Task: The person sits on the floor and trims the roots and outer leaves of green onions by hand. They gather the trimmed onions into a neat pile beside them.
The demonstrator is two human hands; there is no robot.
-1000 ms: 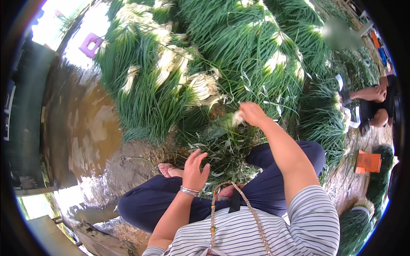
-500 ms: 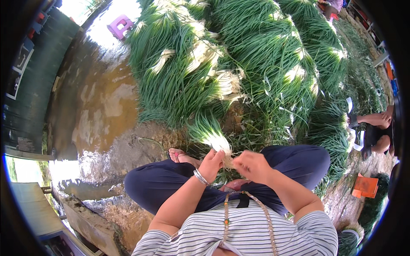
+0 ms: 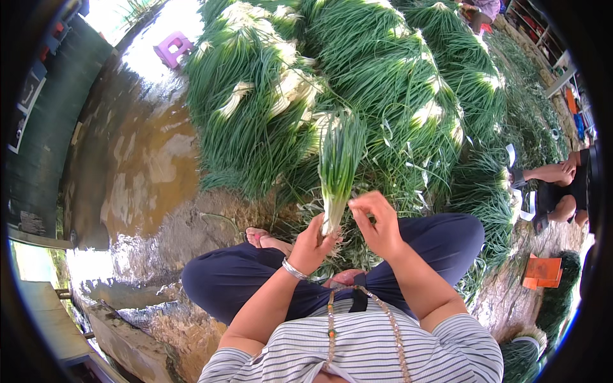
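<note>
My left hand (image 3: 314, 244) grips a bunch of green onions (image 3: 337, 172) near its white root end. The green tops point away from me and up, and thin roots stick out below the fingers. Just right of the white stems is my right hand (image 3: 377, 223), raised with its fingers curled and thumb near the forefinger. It looks apart from the bunch, and I cannot make out whether anything small is between the fingertips. Beyond the bunch lies a large pile of green onions (image 3: 242, 137), with white ends showing in rows.
A purple plastic stool (image 3: 172, 49) stands at the far left on wet ground (image 3: 150, 163). Another person's legs (image 3: 554, 171) show at the right, near more onions. An orange box-like object (image 3: 543, 272) sits at the lower right. Loose leaves (image 3: 396, 191) litter the ground ahead.
The bunch has swung more upright, its tops now pointing straight away rather than to the left. My right hand has risen from the roots to beside the white stems.
</note>
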